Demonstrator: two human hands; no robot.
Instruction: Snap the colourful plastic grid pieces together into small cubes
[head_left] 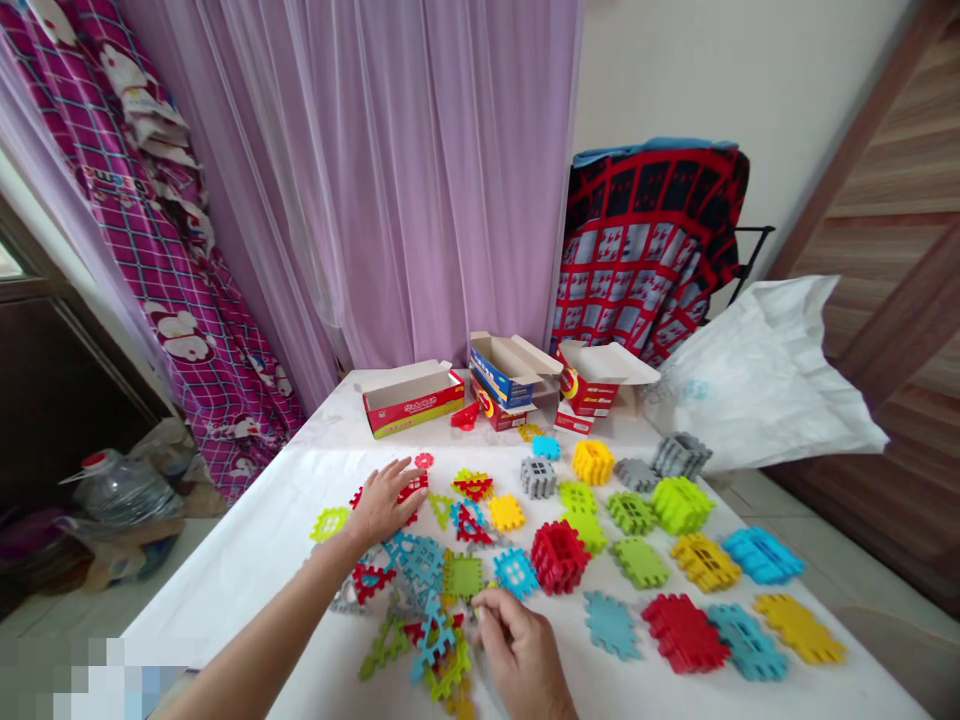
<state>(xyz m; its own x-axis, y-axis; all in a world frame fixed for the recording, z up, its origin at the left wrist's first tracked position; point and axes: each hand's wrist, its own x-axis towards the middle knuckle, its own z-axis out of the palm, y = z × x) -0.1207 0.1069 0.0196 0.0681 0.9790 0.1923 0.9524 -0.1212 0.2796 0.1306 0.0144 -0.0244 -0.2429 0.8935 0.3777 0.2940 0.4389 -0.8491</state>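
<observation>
My left hand (384, 505) reaches over the far left of a loose heap of toothed plastic building pieces. Its fingers are stretched out and touch a red window-patterned piece (415, 487), partly covering it. At the heap's near right side is my right hand (521, 645), thumb and forefinger pinched together; what lies between them is too small to make out. Close to those fingertips lies a green square piece (463, 577). Blue pieces (421, 560) and a blue triangular frame (435, 632) overlap in the heap. A blue window piece (516, 572) lies just beyond my right hand.
Sorted stacks stand on the right, among them a red stack (559, 557), a lime stack (682, 504) and a red square stack (685, 633). Open cardboard boxes, including a red-yellow box (414, 402), line the back of the white table (247, 530). A white bag (757, 370) sits back right.
</observation>
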